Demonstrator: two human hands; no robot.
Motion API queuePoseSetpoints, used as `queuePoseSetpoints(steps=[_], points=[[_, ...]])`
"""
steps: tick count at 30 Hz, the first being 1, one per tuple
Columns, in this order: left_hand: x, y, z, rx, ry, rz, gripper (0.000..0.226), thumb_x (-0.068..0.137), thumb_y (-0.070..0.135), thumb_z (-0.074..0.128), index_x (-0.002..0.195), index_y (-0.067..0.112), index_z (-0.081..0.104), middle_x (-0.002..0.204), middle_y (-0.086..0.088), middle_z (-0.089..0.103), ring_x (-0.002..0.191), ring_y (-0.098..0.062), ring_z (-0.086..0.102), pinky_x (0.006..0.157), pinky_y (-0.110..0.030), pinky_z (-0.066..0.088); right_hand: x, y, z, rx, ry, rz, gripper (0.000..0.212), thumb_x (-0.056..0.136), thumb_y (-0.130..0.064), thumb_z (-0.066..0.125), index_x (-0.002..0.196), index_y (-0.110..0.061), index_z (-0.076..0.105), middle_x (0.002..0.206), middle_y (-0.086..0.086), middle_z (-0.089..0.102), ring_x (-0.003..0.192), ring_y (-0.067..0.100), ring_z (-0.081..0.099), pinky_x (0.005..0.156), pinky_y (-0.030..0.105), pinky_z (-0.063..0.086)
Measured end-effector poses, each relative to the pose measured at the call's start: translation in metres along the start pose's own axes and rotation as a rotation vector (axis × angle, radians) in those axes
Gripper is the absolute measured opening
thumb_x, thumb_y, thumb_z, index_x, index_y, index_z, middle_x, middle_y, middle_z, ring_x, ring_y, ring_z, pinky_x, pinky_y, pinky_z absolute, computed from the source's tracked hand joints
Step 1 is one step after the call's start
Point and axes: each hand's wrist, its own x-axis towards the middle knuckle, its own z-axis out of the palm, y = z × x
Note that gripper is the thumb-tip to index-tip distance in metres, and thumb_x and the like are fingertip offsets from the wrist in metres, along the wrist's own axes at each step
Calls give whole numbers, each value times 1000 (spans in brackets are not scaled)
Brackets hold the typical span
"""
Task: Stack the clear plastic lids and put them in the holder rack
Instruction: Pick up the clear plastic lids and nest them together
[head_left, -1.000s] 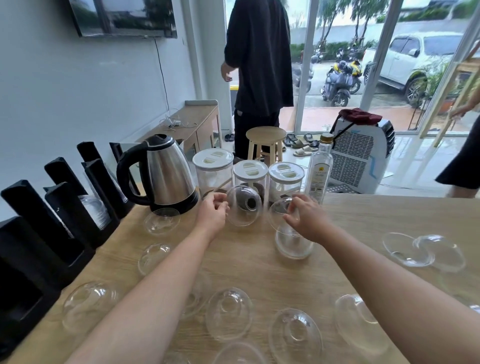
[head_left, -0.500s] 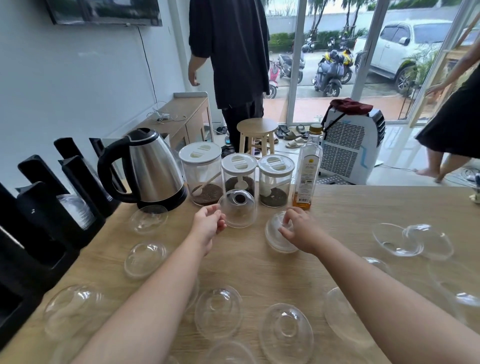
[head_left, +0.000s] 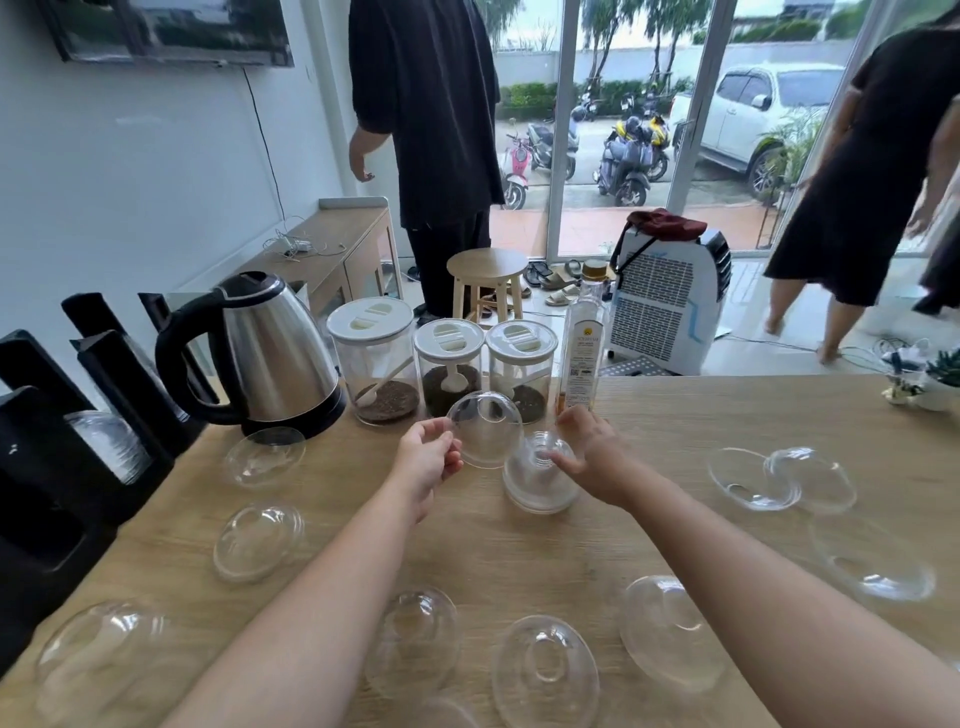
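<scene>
My left hand (head_left: 430, 460) pinches the rim of a clear dome lid (head_left: 485, 427) and holds it tilted above the table. Just right of it a short stack of clear lids (head_left: 540, 480) rests on the wooden table (head_left: 519, 551). My right hand (head_left: 589, 449) lies over the top of that stack, fingers on its upper lid. Several more clear lids lie loose around, such as one lid (head_left: 258, 540) to the left and one lid (head_left: 545, 670) near me. The black holder rack (head_left: 78, 431) stands at the left edge with lids (head_left: 111, 444) in one slot.
A steel kettle (head_left: 270, 353), three lidded jars (head_left: 447, 364) and a bottle (head_left: 582, 353) line the table's far edge. A small potted plant (head_left: 935, 382) sits far right. Two people stand beyond the table near a stool (head_left: 485, 286) and a white cooler (head_left: 667, 306).
My right hand set its lid down on the stack on the table and now rests on top. My left hand brought its lid lower and closer to the stack. The view tilted up.
</scene>
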Motion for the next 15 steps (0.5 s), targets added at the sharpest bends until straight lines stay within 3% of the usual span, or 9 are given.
queuePoseSetpoints(steps=[4, 8, 15], points=[[0, -8, 24, 19, -64, -39, 13, 98, 2, 44, 101, 11, 53, 74, -6, 54, 58, -12, 47, 60, -23, 47, -7, 7, -9, -28, 10, -6, 55, 89, -38, 57, 136, -18, 36, 140, 4, 46, 128, 22, 43, 107, 37, 34], [0, -18, 41, 53, -110, -93, 21, 98, 3, 42, 117, 10, 49, 75, -6, 55, 58, -12, 47, 62, -24, 48, -13, 15, -9, -40, -31, 3, 62, 89, -40, 56, 142, -20, 31, 145, 5, 42, 133, 23, 37, 110, 39, 31], [2, -32, 50, 98, -110, -161, 14, 97, 2, 44, 107, 9, 50, 72, -6, 55, 59, -13, 50, 63, -24, 49, -14, 27, 6, -16, -61, 36, 66, 87, -42, 58, 144, -22, 30, 147, 1, 42, 135, 20, 37, 110, 39, 33]])
